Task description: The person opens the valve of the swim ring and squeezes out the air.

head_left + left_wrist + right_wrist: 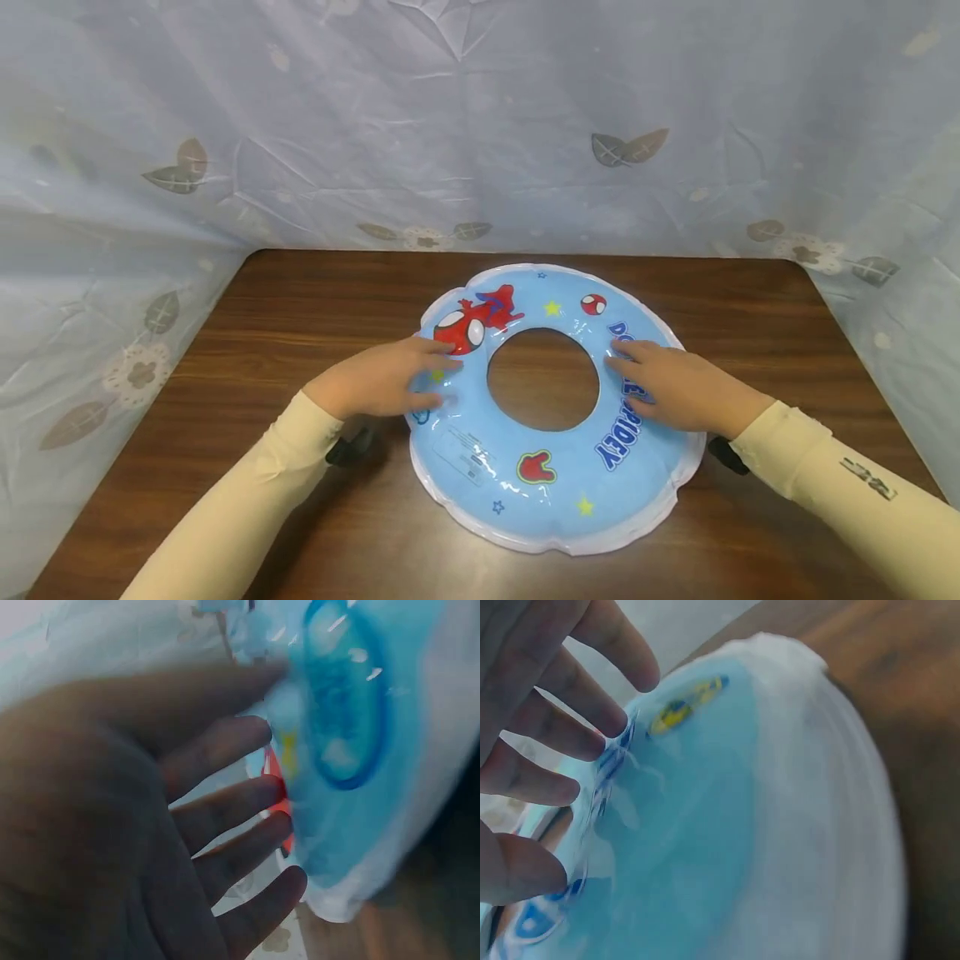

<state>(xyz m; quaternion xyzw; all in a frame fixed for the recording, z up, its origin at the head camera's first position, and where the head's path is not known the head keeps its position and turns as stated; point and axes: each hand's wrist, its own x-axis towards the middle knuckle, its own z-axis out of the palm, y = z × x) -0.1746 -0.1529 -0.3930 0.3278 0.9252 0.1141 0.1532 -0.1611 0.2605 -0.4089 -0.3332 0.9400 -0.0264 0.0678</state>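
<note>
A light blue inflatable swim ring (555,492) with a white rim, red cartoon figures, stars and blue lettering lies flat on the brown table. My left hand (393,377) is over its left side, fingers spread and fairly straight. On the opposite side, my right hand (671,383) spreads its fingers over the lettering. In the left wrist view the fingertips (289,881) meet the outline of the ring's blue surface (405,750). The right wrist view has the fingertips (615,720) at or just above the ring (697,825); contact cannot be told exactly.
The wood-grain table (300,317) has a back edge against a pale curtain (465,150) printed with leaves and flowers. The curtain also hangs on both sides. Bare table top shows through the ring's central hole and around it.
</note>
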